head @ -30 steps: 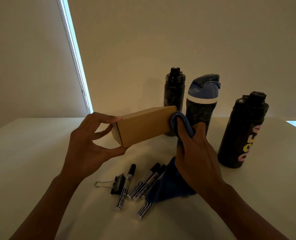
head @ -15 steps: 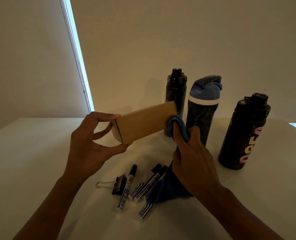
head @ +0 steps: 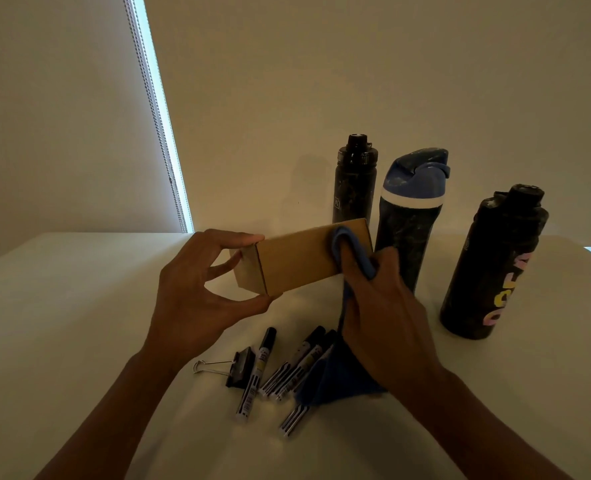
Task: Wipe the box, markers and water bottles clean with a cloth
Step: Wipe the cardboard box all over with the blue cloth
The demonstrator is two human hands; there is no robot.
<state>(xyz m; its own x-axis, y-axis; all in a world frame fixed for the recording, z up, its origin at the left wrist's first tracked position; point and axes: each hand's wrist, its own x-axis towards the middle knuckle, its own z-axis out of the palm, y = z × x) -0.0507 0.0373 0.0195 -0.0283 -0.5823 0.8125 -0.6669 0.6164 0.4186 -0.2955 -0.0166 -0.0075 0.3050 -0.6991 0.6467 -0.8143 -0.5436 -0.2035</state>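
The left hand (head: 197,292) pinches the box (head: 304,261) while the right hand (head: 384,306), gripping the cloth (head: 337,239), wipes its side; markers (head: 297,365) and, by the far edge of the tabletop (head: 79,306), water bottles (head: 408,220) seem unwiped.

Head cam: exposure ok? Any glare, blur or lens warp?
Head view: dim and warm, only the window strip blown out. Head view: water bottles and markers lose detail in shadow; cardboard box and blue cloth read fine. Head view: window edge leans, likely wide-angle warp; left hand and right hand sharp, no motion blur.
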